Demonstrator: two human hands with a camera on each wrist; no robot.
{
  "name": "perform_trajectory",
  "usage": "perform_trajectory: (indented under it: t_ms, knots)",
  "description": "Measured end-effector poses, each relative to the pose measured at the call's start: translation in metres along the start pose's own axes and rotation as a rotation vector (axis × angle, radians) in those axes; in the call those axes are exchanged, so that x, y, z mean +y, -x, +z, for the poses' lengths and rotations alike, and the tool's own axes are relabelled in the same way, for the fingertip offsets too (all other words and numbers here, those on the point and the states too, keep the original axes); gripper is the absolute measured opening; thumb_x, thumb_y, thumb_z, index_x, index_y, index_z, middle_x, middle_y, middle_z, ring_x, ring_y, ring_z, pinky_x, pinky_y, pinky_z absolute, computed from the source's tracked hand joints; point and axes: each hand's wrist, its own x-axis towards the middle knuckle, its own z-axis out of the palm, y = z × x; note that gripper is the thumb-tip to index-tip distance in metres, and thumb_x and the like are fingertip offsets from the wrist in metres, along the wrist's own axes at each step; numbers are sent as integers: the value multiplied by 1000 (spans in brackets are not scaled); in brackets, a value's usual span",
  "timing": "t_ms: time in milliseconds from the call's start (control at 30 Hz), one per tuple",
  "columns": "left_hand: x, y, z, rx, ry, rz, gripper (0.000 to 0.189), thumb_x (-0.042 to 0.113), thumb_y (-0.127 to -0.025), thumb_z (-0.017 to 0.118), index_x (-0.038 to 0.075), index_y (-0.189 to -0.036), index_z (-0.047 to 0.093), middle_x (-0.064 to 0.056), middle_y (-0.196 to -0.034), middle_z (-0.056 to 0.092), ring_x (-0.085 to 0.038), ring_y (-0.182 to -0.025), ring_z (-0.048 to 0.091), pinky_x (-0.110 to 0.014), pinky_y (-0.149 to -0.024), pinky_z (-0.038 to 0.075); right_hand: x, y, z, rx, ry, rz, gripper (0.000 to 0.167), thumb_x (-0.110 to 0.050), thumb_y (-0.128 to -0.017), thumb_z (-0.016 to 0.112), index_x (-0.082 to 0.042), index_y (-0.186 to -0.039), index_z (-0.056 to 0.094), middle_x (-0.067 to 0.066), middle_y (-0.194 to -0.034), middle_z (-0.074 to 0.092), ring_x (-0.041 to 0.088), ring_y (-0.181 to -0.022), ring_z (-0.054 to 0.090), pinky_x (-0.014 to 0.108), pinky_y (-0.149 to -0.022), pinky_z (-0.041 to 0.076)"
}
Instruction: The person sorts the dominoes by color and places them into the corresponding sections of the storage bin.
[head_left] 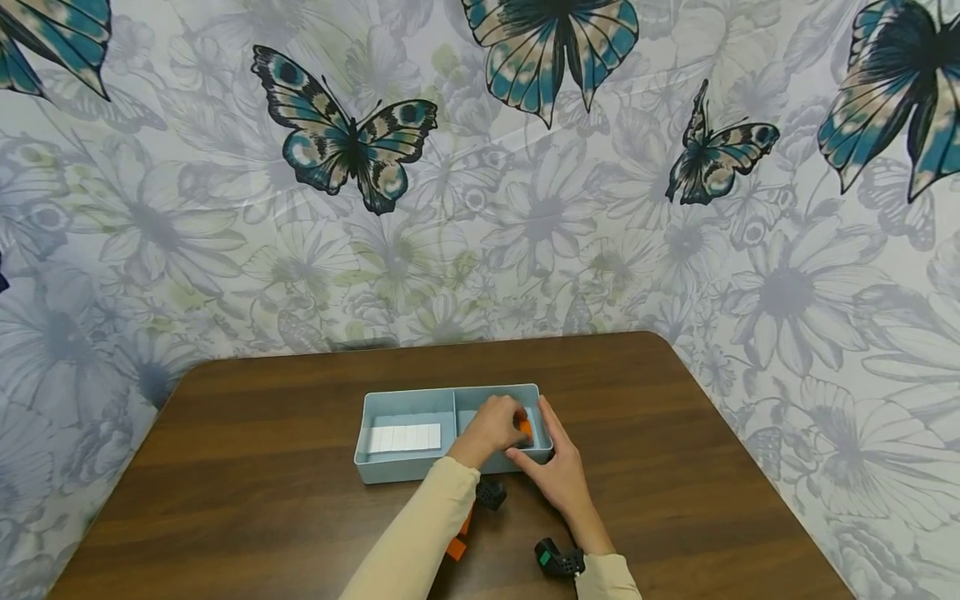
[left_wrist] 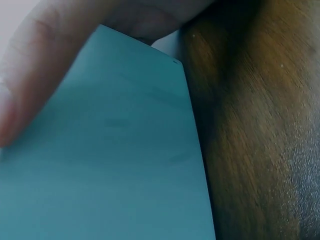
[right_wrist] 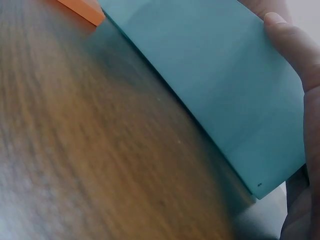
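A light blue two-compartment box (head_left: 397, 472) lies on the table. My left hand (head_left: 491, 429) reaches into its right compartment, with curled fingers pinching an orange block (head_left: 526, 430) that they partly hide. At the box's right end is my right hand (head_left: 558, 471), fingers straight along the end wall and thumb at the front rim. The right wrist view shows this thumb (right_wrist: 285, 37) against the upper edge of the box's wall (right_wrist: 210, 75). In the left wrist view the box wall (left_wrist: 115, 150) fills much of the picture. White pieces (head_left: 405, 437) form a row in the left compartment.
Orange blocks (head_left: 456, 548) lie on the wooden table (head_left: 285, 500) in front of the box, partly hidden by the left sleeve (head_left: 420, 533). Black wrist devices (head_left: 558, 558) are worn on both wrists. Behind the table hangs a butterfly-patterned cloth (head_left: 525, 275).
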Motion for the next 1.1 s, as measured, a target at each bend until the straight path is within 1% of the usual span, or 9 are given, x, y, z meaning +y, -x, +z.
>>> perform_trajectory:
  t_ms: [200, 267, 467, 533, 667, 800, 900, 1000, 1100]
  knots:
    - [0, -4, 3, 10, -35, 43, 23, 18, -79, 90, 3, -94, 80, -4, -86, 75, -17, -77, 65, -29, -72, 55, 0, 0, -1, -6, -18, 2, 96, -28, -83, 88, -19, -162, 35, 3, -167, 34, 31, -150, 38, 56, -118, 36]
    - [0, -5, 4, 10, -38, 50, 24, 19, -79, 90, 3, -93, 80, -4, -86, 75, -16, -76, 65, -28, -71, 55, 1, 0, -1, -7, -15, 1, 96, -28, -83, 88, -19, -162, 35, 3, -167, 34, 31, -150, 38, 56, -117, 36]
    - [0, -7, 6, 9, -66, 85, 27, 21, -80, 90, 4, -97, 80, -6, -93, 76, -20, -82, 69, -30, -77, 58, 3, 0, -1, -13, -3, -11, 95, -29, -84, 87, -21, -163, 34, 2, -167, 34, 31, -150, 38, 58, -117, 36]
    - [1, -8, 6, 1, -59, 93, 24, 20, -82, 89, 5, -97, 80, -7, -95, 77, -20, -82, 69, -31, -78, 58, 4, 0, -1, -19, -11, -17, 95, -28, -85, 87, -21, -163, 34, 3, -167, 33, 31, -150, 37, 58, -117, 36]
    - [1, -8, 5, -14, -61, 79, 22, 23, -84, 87, 8, -97, 80, -4, -96, 76, -19, -83, 70, -32, -77, 58, 3, -2, -1, -29, -28, -19, 95, -28, -85, 87, -19, -163, 33, 3, -168, 32, 29, -151, 37, 56, -118, 35]
    - [-1, -8, 5, -10, -59, 72, 21, 23, -84, 87, 8, -96, 80, -3, -94, 76, -17, -80, 68, -31, -75, 57, 2, -2, 0, -31, -32, -8, 96, -28, -84, 87, -19, -163, 34, 0, -168, 32, 28, -150, 38, 56, -118, 35]
    - [-2, -7, 5, -4, -21, 57, 23, 22, -83, 87, 6, -99, 79, -5, -97, 76, -18, -79, 67, -31, -74, 57, 2, -1, 0, -32, -27, -6, 95, -28, -84, 87, -19, -163, 34, 1, -168, 32, 30, -151, 37, 58, -117, 35]
    - [-1, -5, 1, 6, 19, 30, 30, 23, -84, 87, 4, -106, 79, -7, -106, 77, -22, -89, 71, -34, -79, 59, 1, -1, -1, -31, -26, -9, 95, -29, -85, 87, -19, -163, 33, 5, -168, 31, 34, -151, 36, 61, -116, 36]
    - [-1, -3, -4, 29, 61, 31, 34, 24, -87, 84, 2, -112, 78, -9, -112, 76, -26, -99, 72, -37, -86, 60, 1, -1, -1, -31, -29, -11, 95, -30, -86, 86, -19, -163, 32, 6, -168, 31, 35, -150, 37, 63, -115, 36]
